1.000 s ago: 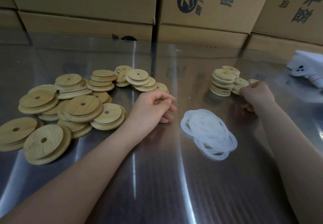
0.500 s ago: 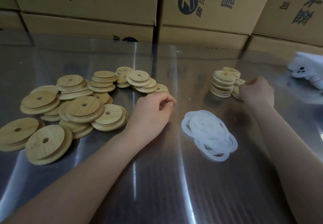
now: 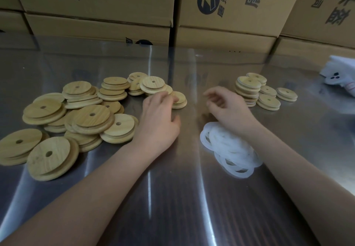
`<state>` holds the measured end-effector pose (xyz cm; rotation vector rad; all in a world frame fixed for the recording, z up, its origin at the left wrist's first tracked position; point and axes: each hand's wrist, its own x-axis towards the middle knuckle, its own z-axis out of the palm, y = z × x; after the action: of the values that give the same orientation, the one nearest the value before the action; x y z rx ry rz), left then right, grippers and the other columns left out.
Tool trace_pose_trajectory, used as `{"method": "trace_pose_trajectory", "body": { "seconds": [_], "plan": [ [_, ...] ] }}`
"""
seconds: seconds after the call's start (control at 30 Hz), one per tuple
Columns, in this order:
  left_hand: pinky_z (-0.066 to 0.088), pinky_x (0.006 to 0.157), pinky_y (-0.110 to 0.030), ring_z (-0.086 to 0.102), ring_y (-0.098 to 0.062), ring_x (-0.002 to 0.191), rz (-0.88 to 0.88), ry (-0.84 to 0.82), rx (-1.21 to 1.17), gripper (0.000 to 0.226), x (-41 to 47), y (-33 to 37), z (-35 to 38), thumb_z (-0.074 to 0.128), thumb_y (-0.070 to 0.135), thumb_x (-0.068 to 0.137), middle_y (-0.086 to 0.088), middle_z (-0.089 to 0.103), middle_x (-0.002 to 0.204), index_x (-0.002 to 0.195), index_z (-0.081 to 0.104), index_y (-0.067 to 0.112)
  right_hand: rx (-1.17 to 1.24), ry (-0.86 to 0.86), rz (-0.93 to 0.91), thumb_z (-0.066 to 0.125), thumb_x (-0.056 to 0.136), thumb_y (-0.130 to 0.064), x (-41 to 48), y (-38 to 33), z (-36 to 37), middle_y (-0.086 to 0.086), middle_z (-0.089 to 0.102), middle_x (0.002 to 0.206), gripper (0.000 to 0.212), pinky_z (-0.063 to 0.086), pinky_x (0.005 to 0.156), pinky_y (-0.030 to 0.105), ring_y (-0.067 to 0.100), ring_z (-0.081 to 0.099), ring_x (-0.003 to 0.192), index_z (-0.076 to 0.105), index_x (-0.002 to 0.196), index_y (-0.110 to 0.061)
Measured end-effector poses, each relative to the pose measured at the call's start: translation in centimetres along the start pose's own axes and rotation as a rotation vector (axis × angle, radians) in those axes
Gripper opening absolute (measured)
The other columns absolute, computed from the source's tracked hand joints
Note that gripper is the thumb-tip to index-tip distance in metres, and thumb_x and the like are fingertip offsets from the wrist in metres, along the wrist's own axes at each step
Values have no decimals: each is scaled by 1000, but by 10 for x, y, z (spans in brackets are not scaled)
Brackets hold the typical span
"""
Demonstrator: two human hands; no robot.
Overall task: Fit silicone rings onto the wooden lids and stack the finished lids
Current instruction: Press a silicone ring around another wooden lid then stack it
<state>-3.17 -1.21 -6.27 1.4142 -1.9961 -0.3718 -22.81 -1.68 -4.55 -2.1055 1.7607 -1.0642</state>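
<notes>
1. One pile of silicone rings (image 3: 230,147) lies on the counter (image 3: 172,197).
2. Left hand (image 3: 159,119), left of the rings, reaches the loose wooden lids (image 3: 92,115); blur hides whether it grips one.
3. Right hand (image 3: 228,107) hovers just beyond the rings, fingers relaxed, holding nothing.
4. Stacked lids (image 3: 248,89) stand beyond the rings, to their right.

Your shiny metal table (image 3: 172,197) carries a loose heap of wooden lids (image 3: 92,115) across the left of the frame. Right of centre lies a pile of white silicone rings (image 3: 228,147). At upper right stand short lid stacks (image 3: 248,87), with a white object (image 3: 342,76) at the right edge.
</notes>
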Motion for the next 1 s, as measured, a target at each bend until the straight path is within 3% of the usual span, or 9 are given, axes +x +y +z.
{"method": "trace_pose_trajectory", "body": {
  "seconds": [0.07,0.17,0.23,0.37,0.43,0.53,0.67,1.0],
  "plan": [
    [16,116,-35,14,-23,145,9,-101,93,53,1,-1,4,57,26,94,0,28,157,144,43,18,-18,-73,-58,61,90,-9,1,-3,5,-6,63,102,28,45,86,21,12,58,93,63,117,-17],
    [13,119,-50,0,-24,150,6,-204,169,59,2,-1,6,51,40,96,4,10,164,149,32,22,7,-176,-80,62,91,-11,2,-3,9,-12,56,118,40,36,82,2,5,52,111,53,129,-20],
    [10,119,-55,-5,-24,150,13,-249,210,59,3,-1,7,45,43,98,7,5,165,150,27,23,20,-246,-76,61,93,-14,2,-2,9,-13,50,127,46,33,84,0,5,48,118,46,135,-23],
    [5,117,-59,-7,-25,150,28,-290,267,52,2,0,9,37,44,101,7,6,164,148,31,25,3,-367,-102,58,94,-16,5,-3,10,-13,45,142,53,34,111,30,13,45,132,36,141,-28],
    [6,117,-59,-6,-25,150,28,-289,268,49,2,1,9,37,44,101,7,8,164,146,35,26,-9,-414,-112,58,94,-15,5,-4,11,-13,44,146,57,29,117,40,14,42,136,33,143,-29],
    [9,118,-59,-1,-23,148,37,-262,262,45,1,2,8,39,43,100,7,14,162,141,41,27,35,-436,-107,57,94,-11,5,-4,11,-9,44,148,59,29,118,37,8,39,139,31,144,-28],
    [17,116,-56,13,-25,142,61,-216,296,44,-3,5,6,41,44,98,7,26,156,137,47,26,170,-434,-93,56,93,1,4,-5,11,-3,45,145,58,33,110,13,4,42,136,36,143,-19],
    [26,108,-48,24,-28,133,62,-196,369,44,-13,15,7,40,48,97,5,28,154,134,50,26,253,-399,-98,56,90,8,2,-5,10,-5,55,131,51,39,105,14,-1,51,126,46,133,-18]
  ]
}}
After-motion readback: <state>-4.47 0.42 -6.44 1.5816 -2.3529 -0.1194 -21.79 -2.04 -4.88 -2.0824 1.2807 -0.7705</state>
